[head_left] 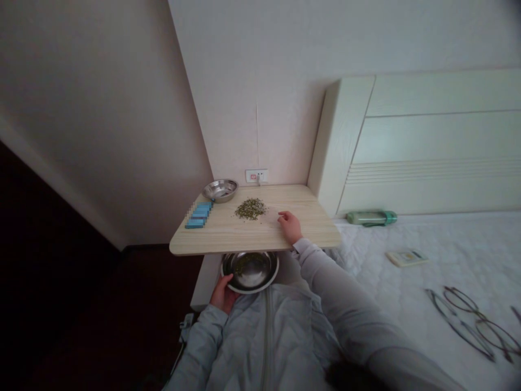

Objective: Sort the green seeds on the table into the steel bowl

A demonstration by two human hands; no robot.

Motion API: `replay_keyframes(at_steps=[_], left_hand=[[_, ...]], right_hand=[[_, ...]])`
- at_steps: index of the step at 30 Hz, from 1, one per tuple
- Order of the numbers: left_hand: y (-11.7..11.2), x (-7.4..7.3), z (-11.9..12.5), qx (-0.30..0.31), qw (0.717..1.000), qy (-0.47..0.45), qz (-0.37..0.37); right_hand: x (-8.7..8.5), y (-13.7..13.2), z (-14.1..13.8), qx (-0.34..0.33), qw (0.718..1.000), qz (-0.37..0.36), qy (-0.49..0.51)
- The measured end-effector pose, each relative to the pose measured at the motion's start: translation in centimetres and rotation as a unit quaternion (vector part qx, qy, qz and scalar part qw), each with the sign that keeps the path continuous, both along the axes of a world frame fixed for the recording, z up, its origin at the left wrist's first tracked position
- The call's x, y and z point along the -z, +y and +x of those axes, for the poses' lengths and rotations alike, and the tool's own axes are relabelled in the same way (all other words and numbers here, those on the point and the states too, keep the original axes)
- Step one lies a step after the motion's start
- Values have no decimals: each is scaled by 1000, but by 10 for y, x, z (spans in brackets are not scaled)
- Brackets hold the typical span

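Note:
My left hand grips the rim of a shiny metal bowl, held in front of my body just below the table's front edge. Some small green grains lie inside that bowl. Over the right part of the light wooden table, my right hand has its fingers curled together; whatever may be between them is too small to make out. Left of those fingers is a loose pile of small green and pale grains, with a few scattered around it.
A second metal bowl stands at the table's back left, behind a blurred blue object. A wall socket holds a plug. On the bed at right lie a green bottle, a pale flat device and glasses.

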State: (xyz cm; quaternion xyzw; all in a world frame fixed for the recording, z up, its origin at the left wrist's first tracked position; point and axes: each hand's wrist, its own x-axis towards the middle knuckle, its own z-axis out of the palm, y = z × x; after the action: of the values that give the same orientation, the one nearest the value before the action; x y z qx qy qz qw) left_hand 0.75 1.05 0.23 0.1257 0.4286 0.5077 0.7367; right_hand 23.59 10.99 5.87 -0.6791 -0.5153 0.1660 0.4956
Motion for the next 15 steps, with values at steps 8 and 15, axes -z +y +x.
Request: replay_keyframes(at_steps=[8,15], left_hand=[[1,2,0,-10,1000,0,0],[2,2,-1,-2,1000,-5,-5]], right_hand=[[4,-4,0,-52,999,7,-10],[5,-5,1,-67,998,16,2]])
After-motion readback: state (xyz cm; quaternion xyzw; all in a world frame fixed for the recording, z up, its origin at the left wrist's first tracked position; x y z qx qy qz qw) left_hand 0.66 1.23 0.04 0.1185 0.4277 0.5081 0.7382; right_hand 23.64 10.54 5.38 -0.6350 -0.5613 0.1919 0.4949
